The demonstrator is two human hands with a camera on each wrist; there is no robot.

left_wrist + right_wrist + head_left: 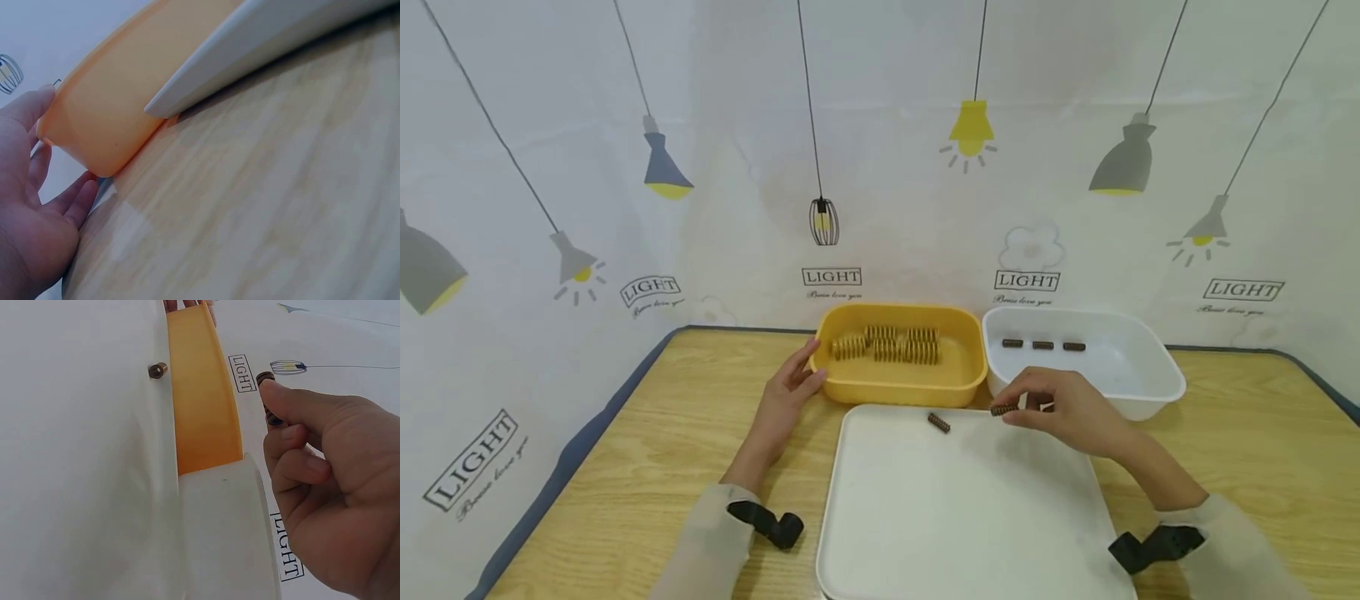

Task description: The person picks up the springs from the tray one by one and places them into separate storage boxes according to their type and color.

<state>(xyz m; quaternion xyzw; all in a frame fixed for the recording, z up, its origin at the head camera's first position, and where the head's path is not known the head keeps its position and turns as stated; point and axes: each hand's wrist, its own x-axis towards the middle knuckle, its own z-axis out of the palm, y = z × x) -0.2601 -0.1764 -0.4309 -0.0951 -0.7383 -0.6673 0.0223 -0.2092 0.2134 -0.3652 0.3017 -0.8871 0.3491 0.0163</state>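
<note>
My right hand (1071, 408) pinches a small dark spring (1003, 410) between thumb and fingers, above the tray's far edge and in front of the white bin (1131, 379). Three similar dark springs (1042, 345) lie in a row inside that bin. Another dark spring (938, 422) lies on the white tray (955, 517), close to its far rim. My left hand (786, 400) touches the left end of the yellow bin (898, 393), its fingers fairly straight along the rim and outer wall. Several larger gold springs (895, 346) lie in the yellow bin.
Both bins stand side by side at the back of the wooden table (700, 417), just behind the tray. A pale curtain (895, 208) printed with lamps hangs behind the table and along its left side.
</note>
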